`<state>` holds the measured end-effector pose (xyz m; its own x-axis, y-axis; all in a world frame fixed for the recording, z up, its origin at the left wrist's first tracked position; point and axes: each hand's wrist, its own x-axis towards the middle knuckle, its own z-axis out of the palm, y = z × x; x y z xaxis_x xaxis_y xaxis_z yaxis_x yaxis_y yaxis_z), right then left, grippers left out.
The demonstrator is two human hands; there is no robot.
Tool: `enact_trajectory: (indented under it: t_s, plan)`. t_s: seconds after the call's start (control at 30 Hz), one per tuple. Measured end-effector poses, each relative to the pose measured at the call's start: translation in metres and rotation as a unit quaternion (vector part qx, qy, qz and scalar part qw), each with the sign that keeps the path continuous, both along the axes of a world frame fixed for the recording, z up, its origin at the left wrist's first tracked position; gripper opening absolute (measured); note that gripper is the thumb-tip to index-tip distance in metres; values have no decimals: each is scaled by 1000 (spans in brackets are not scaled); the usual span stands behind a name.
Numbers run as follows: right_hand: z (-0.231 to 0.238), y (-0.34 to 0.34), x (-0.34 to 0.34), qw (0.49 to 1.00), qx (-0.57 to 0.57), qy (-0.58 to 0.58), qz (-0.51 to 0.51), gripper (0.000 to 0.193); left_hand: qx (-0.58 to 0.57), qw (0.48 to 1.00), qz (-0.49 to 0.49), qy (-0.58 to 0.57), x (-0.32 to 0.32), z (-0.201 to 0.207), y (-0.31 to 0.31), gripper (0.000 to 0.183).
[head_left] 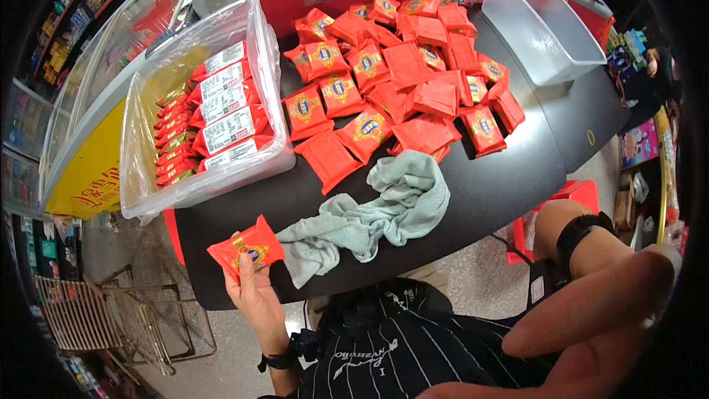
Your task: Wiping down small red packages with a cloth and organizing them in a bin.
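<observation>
Packet (247, 247), red with a gold and blue emblem, sits in our left hand (255, 292) at the near left edge of the black table (502, 177). We see the fingers curled up behind it and the thumb across its lower edge; the hand is closed narrowly on the packet and holds it just above the table's rim, tilted slightly.

Our right hand (591, 325) is very close to the camera at the near right, well apart from the packet. It shows extended fingers lying loosely together with nothing between them; we see it holding nothing and touching nothing. A black wristband (580, 230) sits on that wrist.

Just right of the held packet lies a crumpled grey-green cloth (384, 210), close to it, though we cannot tell if they touch. Beyond the cloth, toward the far middle of the table, a loose pile of red packets (406, 74) is spread out, some emblem up, some plain side up. At the far left stands a clear plastic bin (262, 44) with more packets stacked on edge inside, white labels facing us. An empty-looking clear bin (543, 26) stands at the far right.
</observation>
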<state>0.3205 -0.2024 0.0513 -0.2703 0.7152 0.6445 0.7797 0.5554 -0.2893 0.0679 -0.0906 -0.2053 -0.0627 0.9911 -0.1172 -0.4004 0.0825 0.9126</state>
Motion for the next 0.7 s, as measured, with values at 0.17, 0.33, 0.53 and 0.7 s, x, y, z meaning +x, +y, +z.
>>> enact_trajectory:
  t_s: [0.17,0.33,0.53,0.7]
  plan:
    - [-9,-1,9,999,6,-32,34,31,33,999,10,20,-13,-23,1,42]
    - [-5,5,-5,998,2,-56,40,31,62,987,6,146,-1,-22,1,38]
    - [7,-1,-18,996,9,-77,44,31,70,985,-22,155,4,-14,-3,39]
    - [9,-1,-27,995,16,-81,56,32,67,979,-17,194,7,-6,-12,38]
